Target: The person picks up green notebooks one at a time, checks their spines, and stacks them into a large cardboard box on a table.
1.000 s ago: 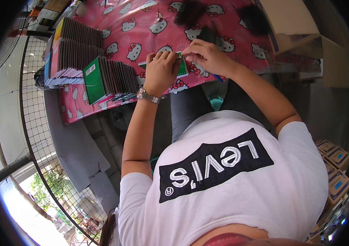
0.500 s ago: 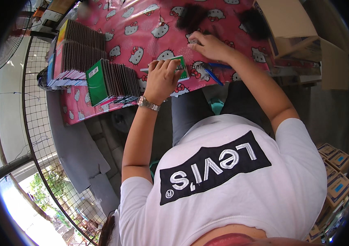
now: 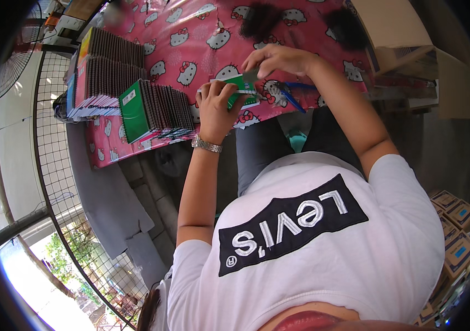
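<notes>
A small green notebook (image 3: 239, 84) with white page edges lies near the table's front edge. My left hand (image 3: 217, 106), a metal watch on its wrist, is closed around the notebook's left part. At its upper right corner, my right hand (image 3: 282, 60) pinches a small dark flat piece (image 3: 251, 75), too blurred to name. Whether that piece touches the notebook I cannot tell. Just right of the notebook lies a blue-handled tool (image 3: 292, 99), like pliers, its head partly lost against the cloth.
A row of spiral notebooks with a green cover (image 3: 134, 112) stands at the left, with taller notebook stacks (image 3: 111, 71) behind it. Black tangled bundles (image 3: 260, 23) lie at the far side of the pink patterned tablecloth (image 3: 185, 38). An open cardboard box (image 3: 392, 25) stands far right.
My right hand has moved left and slightly down to the notebook's corner, with a dark piece now visible in its fingers. The notebook is tilted up a little more in my left hand.
</notes>
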Motion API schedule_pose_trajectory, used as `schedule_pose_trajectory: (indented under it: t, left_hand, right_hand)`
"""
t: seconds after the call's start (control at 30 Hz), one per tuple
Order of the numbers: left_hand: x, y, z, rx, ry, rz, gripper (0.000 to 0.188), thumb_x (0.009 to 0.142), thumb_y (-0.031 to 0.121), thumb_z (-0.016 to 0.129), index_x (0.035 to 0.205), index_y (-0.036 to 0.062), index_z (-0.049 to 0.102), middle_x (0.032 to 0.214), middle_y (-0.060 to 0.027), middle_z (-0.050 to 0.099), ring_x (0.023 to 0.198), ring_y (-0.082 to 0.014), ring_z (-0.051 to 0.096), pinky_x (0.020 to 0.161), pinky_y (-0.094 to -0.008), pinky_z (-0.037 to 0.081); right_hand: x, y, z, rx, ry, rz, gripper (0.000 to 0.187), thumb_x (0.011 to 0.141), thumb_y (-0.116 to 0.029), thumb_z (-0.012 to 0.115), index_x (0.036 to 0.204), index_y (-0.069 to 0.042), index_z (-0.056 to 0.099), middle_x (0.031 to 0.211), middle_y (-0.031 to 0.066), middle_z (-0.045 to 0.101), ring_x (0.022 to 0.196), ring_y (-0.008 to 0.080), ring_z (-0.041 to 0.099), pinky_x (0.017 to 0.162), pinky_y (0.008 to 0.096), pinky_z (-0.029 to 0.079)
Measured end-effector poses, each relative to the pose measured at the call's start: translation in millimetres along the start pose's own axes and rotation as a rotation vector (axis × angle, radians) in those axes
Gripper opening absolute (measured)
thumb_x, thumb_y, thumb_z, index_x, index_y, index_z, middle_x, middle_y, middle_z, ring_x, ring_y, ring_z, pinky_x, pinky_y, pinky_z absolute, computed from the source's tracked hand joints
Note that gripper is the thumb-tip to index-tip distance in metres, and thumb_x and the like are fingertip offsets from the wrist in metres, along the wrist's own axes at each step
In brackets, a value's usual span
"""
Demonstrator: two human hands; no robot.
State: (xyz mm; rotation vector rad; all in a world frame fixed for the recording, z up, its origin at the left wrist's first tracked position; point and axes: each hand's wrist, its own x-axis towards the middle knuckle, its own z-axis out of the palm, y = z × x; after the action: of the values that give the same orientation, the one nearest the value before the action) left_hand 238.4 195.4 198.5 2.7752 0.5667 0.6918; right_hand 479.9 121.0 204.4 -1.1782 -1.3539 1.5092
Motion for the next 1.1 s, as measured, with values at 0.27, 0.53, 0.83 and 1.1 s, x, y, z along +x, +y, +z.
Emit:
schedule_pose_trajectory:
  t: [0.27,0.53,0.83,1.1]
  left_hand:
    - [1.2,-3.1,0.5,-0.007,0.012,-0.007,0.03,0.076,0.03,0.076,0.099,0.0143,0.065,0.103,-0.0054,0.061,0.103,-0.031,0.054,0.088,-0.0462,0.038]
    - [2.7,-1.8,-1.1,-0.03,0.001,-0.017,0.035,0.075,0.03,0.076,0.101,0.0117,0.062,0.102,-0.0064,0.061,0.104,-0.0311,0.054,0.088,-0.0457,0.039]
    - [-0.5,-0.7,-3.6,-0.053,-0.022,-0.055,0.034,0.074,0.028,0.076,0.099,0.0103,0.061,0.101,-0.0073,0.061,0.104,-0.0314,0.054,0.088,-0.0456,0.039]
    - [1.7,-27.3,-15.5,-0.251,0.006,-0.152,0.031,0.071,0.006,0.07,0.1,0.0057,0.06,0.106,-0.0131,0.059,0.103,-0.0354,0.054,0.09,-0.043,0.044]
  right_hand:
    - [-7.5,-4.3,7.0,0.271,-0.044,-0.087,0.042,0.068,-0.023,0.074,0.104,-0.002,0.07,0.132,0.0082,0.055,0.117,0.0217,0.054,0.101,0.035,0.043]
    - [-8.0,-14.5,10.7,0.122,0.043,-0.04,0.044,0.068,-0.022,0.075,0.107,-0.001,0.07,0.133,0.0101,0.054,0.119,0.0221,0.054,0.102,0.0339,0.043]
    - [-1.4,-12.9,12.7,0.133,-0.028,-0.105,0.042,0.069,-0.018,0.074,0.107,-0.002,0.07,0.136,0.0107,0.05,0.118,0.0218,0.055,0.101,0.0341,0.044]
    - [20.8,-6.2,11.0,-0.017,0.05,-0.028,0.039,0.074,-0.018,0.074,0.109,-0.001,0.07,0.129,0.0096,0.058,0.114,0.0179,0.056,0.102,0.0312,0.041]
